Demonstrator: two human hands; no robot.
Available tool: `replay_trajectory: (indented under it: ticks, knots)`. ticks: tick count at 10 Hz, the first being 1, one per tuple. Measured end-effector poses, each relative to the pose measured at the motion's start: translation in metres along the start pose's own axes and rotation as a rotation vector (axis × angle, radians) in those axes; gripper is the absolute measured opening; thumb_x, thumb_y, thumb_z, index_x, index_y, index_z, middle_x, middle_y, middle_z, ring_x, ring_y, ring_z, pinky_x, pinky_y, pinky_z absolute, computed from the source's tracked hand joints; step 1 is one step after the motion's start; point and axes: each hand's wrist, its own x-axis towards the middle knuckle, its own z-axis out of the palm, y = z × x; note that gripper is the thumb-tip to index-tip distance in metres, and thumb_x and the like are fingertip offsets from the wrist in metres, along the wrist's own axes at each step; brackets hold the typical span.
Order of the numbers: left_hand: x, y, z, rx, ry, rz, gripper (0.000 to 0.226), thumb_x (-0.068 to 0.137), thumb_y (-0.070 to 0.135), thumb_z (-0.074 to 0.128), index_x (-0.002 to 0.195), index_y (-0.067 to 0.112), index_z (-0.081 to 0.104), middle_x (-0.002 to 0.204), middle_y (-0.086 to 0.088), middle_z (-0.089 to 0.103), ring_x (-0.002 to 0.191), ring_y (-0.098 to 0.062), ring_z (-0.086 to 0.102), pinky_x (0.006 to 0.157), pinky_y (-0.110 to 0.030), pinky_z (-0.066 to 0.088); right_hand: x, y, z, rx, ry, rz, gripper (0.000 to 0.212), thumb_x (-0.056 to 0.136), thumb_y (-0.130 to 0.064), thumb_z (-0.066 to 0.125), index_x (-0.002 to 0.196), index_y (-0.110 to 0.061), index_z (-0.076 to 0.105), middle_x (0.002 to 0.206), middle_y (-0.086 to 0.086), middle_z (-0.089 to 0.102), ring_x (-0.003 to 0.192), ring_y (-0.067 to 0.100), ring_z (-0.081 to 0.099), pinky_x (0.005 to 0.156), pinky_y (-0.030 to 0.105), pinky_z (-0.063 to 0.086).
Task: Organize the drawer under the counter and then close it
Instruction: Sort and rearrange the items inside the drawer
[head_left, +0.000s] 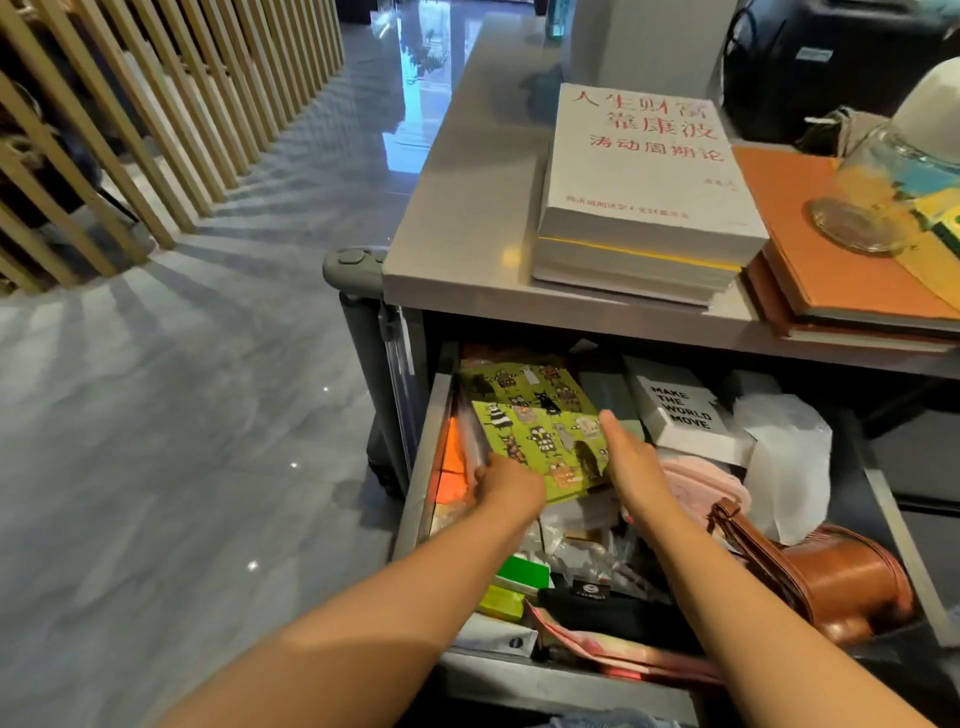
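Note:
The drawer (415, 499) under the grey counter (462, 218) is pulled open and crowded. Two green notebooks printed with cats (540, 426) lie stacked at its back left. My left hand (511, 488) grips the near left corner of the top notebook. My right hand (631, 462) lies with straight fingers against the notebook's right edge. A white box reading MAKE THE WORLD MOVE (680, 415) sits to the right, beside crumpled white paper (789, 457), a pink cloth (701, 483) and a brown leather bag (841, 577). A black pouch (608, 608) and green packets (519, 577) lie near the front.
On the counter stand a stack of white books (644, 197), orange books (831, 270) and a glass jar (883, 192). A grey trolley handle (353, 265) stands left of the drawer. Open grey floor (208, 415) and a wooden slat railing (156, 104) lie to the left.

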Motion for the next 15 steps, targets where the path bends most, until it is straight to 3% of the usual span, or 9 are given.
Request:
replay_trajectory:
  ticks: [1, 2, 4, 6, 7, 8, 10, 12, 15]
  knots:
    - [0.007, 0.000, -0.004, 0.129, 0.057, -0.048, 0.050, 0.091, 0.010, 0.046, 0.138, -0.003, 0.035, 0.147, -0.022, 0.027, 0.135, -0.035, 0.031, 0.109, -0.039, 0.032, -0.001, 0.008, 0.004, -0.179, -0.016, -0.067, 0.037, 0.093, -0.022, 0.052, 0.125, -0.003, 0.047, 0.127, 0.021, 0.055, 0.115, 0.033, 0.052, 0.096, 0.036, 0.040]
    - [0.014, 0.000, -0.010, -0.041, 0.024, -0.064, 0.042, 0.094, 0.004, 0.041, 0.135, -0.006, 0.039, 0.137, -0.023, 0.045, 0.123, -0.033, 0.049, 0.086, -0.029, 0.046, -0.004, 0.013, 0.011, -0.142, -0.075, 0.016, 0.044, 0.093, -0.015, 0.052, 0.132, -0.005, 0.035, 0.128, 0.016, 0.055, 0.117, 0.031, 0.052, 0.095, 0.032, 0.039]
    - [0.022, 0.000, -0.012, -0.217, 0.052, -0.103, 0.052, 0.095, 0.007, 0.043, 0.142, -0.001, 0.021, 0.129, -0.021, 0.048, 0.094, -0.022, 0.043, 0.079, -0.029, 0.041, 0.002, 0.012, 0.018, -0.142, -0.040, 0.123, 0.041, 0.094, -0.019, 0.049, 0.129, 0.000, 0.039, 0.129, 0.019, 0.054, 0.118, 0.033, 0.050, 0.093, 0.032, 0.039]
    - [0.019, 0.003, -0.012, -0.032, -0.079, -0.228, 0.031, 0.103, 0.022, 0.030, 0.119, 0.002, 0.048, 0.078, -0.009, 0.043, 0.068, -0.016, 0.041, 0.068, -0.028, 0.040, -0.001, 0.019, 0.018, -0.096, -0.068, 0.224, 0.040, 0.095, -0.023, 0.049, 0.125, 0.003, 0.045, 0.127, 0.020, 0.054, 0.115, 0.033, 0.051, 0.083, 0.027, 0.037]
    - [0.023, -0.002, -0.015, -0.130, 0.039, -0.150, 0.027, 0.101, 0.021, 0.039, 0.113, 0.000, 0.050, 0.104, -0.017, 0.057, 0.094, -0.027, 0.056, 0.081, -0.032, 0.046, 0.001, 0.018, 0.018, 0.060, -0.104, 0.240, 0.027, 0.095, -0.017, 0.047, 0.115, 0.000, 0.053, 0.107, 0.018, 0.058, 0.092, 0.030, 0.058, 0.066, 0.019, 0.042]
    - [0.026, 0.001, -0.021, 0.037, 0.227, 0.051, 0.043, 0.099, 0.017, 0.041, 0.138, 0.002, 0.034, 0.131, -0.020, 0.050, 0.117, -0.035, 0.051, 0.097, -0.043, 0.042, -0.004, 0.020, 0.018, 0.295, -0.159, 0.216, 0.015, 0.093, -0.003, 0.046, 0.089, -0.012, 0.057, 0.083, 0.009, 0.059, 0.066, 0.021, 0.058, 0.048, 0.021, 0.047]
    - [0.018, -0.012, -0.002, 1.071, 0.205, 0.411, 0.073, 0.095, 0.013, 0.043, 0.148, 0.007, -0.007, 0.153, -0.023, -0.020, 0.142, -0.039, -0.017, 0.115, -0.047, -0.006, -0.006, 0.019, 0.025, 0.071, -0.263, 0.055, 0.033, 0.093, 0.004, 0.040, 0.121, -0.002, 0.056, 0.118, 0.017, 0.062, 0.092, 0.025, 0.059, 0.071, 0.026, 0.048]
    - [0.021, -0.009, -0.003, 1.019, 0.027, 0.227, 0.071, 0.098, 0.039, 0.038, 0.150, 0.015, -0.004, 0.152, -0.025, -0.021, 0.141, -0.041, -0.017, 0.116, -0.048, 0.000, -0.004, 0.019, 0.021, 0.289, -0.220, 0.091, 0.042, 0.093, 0.006, 0.038, 0.134, 0.000, 0.043, 0.124, 0.014, 0.058, 0.103, 0.023, 0.059, 0.082, 0.024, 0.051]
    - [0.027, -0.012, -0.004, 1.225, 0.062, 0.485, 0.090, 0.089, 0.048, 0.053, 0.149, 0.026, -0.010, 0.154, -0.018, -0.020, 0.141, -0.040, -0.019, 0.115, -0.051, -0.003, -0.005, 0.012, 0.031, 0.221, -0.276, 0.048, 0.047, 0.092, 0.008, 0.039, 0.138, -0.001, 0.037, 0.141, 0.017, 0.044, 0.126, 0.029, 0.047, 0.105, 0.037, 0.040]
